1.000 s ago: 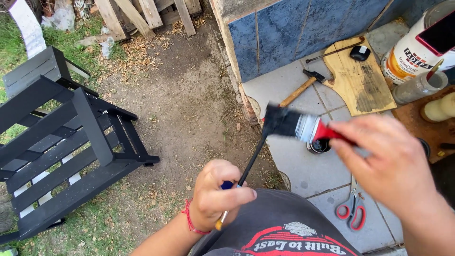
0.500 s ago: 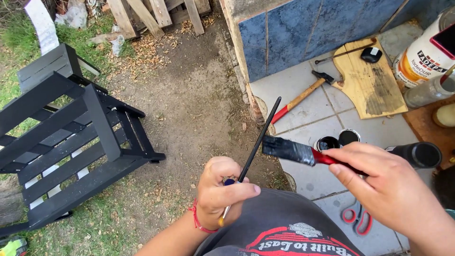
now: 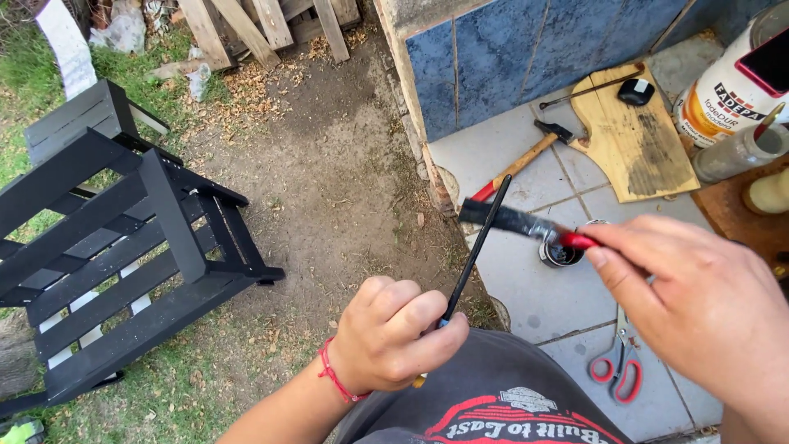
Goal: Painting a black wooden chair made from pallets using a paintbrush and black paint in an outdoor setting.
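- While the left hand (image 3: 390, 333) pinches a thin black stick (image 3: 477, 247), its fingers (image 3: 427, 316) are curled shut round the lower end, and the stick rises up and to the right from the fist.
- Right hand (image 3: 707, 308) grips the red handle of a brush (image 3: 518, 222); its fingers (image 3: 625, 247) are closed on that handle, and the dark bristles point left, away from the hand.
- Brush lies nearly level, its long axis crossing the stick's near the stick's upper tip; the two look touching or just apart there, I cannot tell which.
- Below the crossing, a small tin (image 3: 563, 253) of dark paint stands on the tiled desk (image 3: 526, 296), right of the stick.
- Right of the tin lie scissors (image 3: 616, 366); above it, a hammer (image 3: 526, 160) and a wooden board (image 3: 637, 140).
- Well left of the stick, a black slatted chair (image 3: 123, 247) stands on dirt and grass.
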